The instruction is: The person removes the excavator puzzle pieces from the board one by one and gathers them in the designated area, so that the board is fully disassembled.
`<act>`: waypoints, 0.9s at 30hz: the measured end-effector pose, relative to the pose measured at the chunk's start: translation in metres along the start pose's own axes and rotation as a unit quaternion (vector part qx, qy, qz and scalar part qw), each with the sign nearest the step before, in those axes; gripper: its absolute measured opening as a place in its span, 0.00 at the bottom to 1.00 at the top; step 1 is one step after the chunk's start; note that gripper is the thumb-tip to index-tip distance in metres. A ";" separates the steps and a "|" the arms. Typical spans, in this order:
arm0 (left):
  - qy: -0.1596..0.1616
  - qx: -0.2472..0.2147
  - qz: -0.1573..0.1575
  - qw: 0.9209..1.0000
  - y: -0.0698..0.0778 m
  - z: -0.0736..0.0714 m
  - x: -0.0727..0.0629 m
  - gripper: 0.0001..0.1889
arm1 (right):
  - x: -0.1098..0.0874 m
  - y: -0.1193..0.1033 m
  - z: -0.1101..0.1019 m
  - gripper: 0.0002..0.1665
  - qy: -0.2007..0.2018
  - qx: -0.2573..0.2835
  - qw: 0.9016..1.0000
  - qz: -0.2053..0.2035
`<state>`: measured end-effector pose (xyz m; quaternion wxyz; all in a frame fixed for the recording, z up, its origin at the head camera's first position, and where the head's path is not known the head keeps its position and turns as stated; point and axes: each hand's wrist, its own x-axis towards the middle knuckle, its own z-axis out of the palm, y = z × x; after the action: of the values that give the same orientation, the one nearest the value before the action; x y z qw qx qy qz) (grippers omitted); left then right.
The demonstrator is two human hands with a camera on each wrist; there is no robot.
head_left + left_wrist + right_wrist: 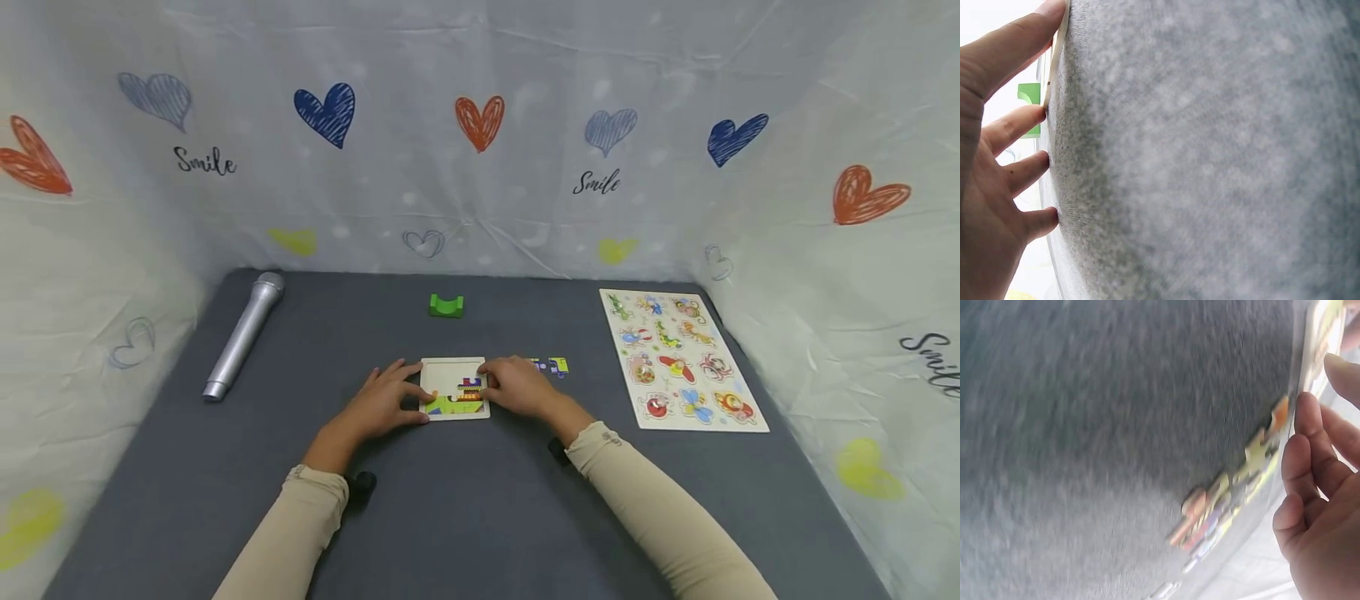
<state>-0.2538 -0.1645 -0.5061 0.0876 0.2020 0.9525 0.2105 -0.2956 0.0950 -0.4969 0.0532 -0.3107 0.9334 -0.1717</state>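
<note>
In the middle of the dark grey table [465, 500], a small puzzle tray [450, 372] lies flat between a person's two hands; pieces fill the lower part of it and the upper left is bare. Left hand [378, 406]: fingers spread, no grasp; thumb and fingertips touch the tray's left edge. Right hand [519, 387]: fingers bent, thumb reaching over the tray's right edge; cannot tell whether a piece is pinched there. Loose puzzle pieces [557, 366] lie just right of the tray, partly covered by the right hand in the head view; the right wrist view shows more of them. Green notched block [447, 307] beyond the tray. Silver microphone [243, 335] at far left, slanted. Picture board [652, 350] at right, well apart from the hands.
</note>
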 end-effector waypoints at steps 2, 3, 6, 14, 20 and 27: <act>-0.003 -0.002 -0.001 1.000 0.001 0.000 0.001 0.20 | 0.000 -0.001 0.003 0.21 0.010 -0.018 1.000 -0.004; -0.004 -0.003 -0.002 1.000 0.002 0.000 0.002 0.20 | 0.000 -0.001 0.004 0.21 0.014 -0.020 1.000 -0.003; -0.005 -0.004 -0.004 1.000 0.002 0.000 0.003 0.20 | 0.000 -0.003 0.005 0.19 0.026 -0.023 0.999 0.001; 0.000 0.005 -0.004 1.000 0.000 0.001 0.001 0.20 | 0.001 -0.008 0.009 0.14 0.065 -0.016 0.998 0.007; 0.001 0.005 0.001 1.000 0.001 0.002 0.003 0.20 | -0.003 -0.009 0.012 0.10 0.065 -0.010 0.998 0.010; 0.000 0.006 -0.002 1.000 -0.001 0.000 0.001 0.21 | -0.007 -0.006 0.005 0.09 0.075 0.065 0.994 0.042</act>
<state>-0.2553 -0.1649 -0.5069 0.0873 0.2007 0.9540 0.2048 -0.2857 0.0932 -0.4996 0.0105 -0.2530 0.9339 -0.2524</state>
